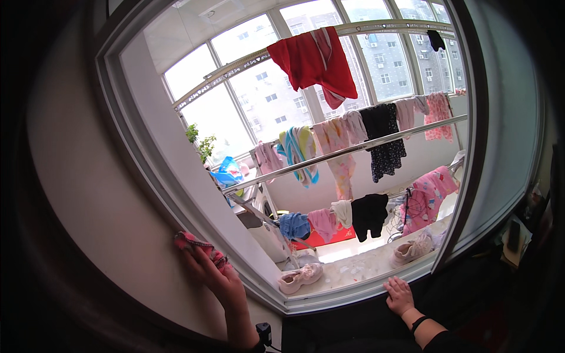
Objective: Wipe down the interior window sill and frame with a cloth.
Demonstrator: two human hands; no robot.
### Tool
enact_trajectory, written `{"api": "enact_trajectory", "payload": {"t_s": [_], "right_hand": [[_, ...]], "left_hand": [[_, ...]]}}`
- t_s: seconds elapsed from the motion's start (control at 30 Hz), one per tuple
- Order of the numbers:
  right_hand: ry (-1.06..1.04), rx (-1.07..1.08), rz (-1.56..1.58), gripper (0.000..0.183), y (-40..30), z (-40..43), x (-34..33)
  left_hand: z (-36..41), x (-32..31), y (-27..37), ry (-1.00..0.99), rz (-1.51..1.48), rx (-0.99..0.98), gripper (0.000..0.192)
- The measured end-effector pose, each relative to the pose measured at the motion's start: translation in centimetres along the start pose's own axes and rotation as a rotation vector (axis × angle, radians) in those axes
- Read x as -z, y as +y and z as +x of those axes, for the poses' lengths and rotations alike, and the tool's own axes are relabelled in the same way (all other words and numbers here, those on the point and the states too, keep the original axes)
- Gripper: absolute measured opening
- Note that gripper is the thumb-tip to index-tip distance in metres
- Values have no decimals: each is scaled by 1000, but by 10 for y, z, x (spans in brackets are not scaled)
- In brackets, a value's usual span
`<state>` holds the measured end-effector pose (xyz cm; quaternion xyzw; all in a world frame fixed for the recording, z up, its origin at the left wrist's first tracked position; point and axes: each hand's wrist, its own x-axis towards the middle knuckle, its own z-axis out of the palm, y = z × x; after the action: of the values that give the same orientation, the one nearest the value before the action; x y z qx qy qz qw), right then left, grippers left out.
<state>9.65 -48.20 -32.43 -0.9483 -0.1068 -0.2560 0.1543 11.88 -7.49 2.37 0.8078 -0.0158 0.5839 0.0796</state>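
My left hand (217, 272) presses a pink and black cloth (190, 241) to the side of the window opening, where the pale wall (128, 260) meets the dark outer edge of the frame. Part of the cloth is hidden behind my fingers. My right hand (400, 296) lies palm down on the lower rail of the white window frame (353, 294) and holds nothing. A dark band circles that wrist. Just past the rail, a pale pink shoe (301, 278) stands on the ledge (348, 270) at left, and a second shoe (412, 251) at right.
Beyond the opening, a drying rack (344, 154) carries several garments. A red garment (315, 61) hangs over a rail above. A frosted glass panel (499, 119) flanks the right side. Low down sits a black plug adapter (264, 332); a dark phone-like object (513, 236) lies at far right.
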Motion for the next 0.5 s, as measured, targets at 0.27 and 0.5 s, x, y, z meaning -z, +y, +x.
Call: {"api": "enact_trajectory", "payload": {"t_s": [0.27, 0.5], "right_hand": [[5, 11, -21, 46, 2, -2, 0], [-9, 19, -17, 47, 2, 0, -1]], "left_hand": [[-32, -6, 11, -75, 201, 34, 64], [-98, -2, 7, -325, 313, 58, 61]]}}
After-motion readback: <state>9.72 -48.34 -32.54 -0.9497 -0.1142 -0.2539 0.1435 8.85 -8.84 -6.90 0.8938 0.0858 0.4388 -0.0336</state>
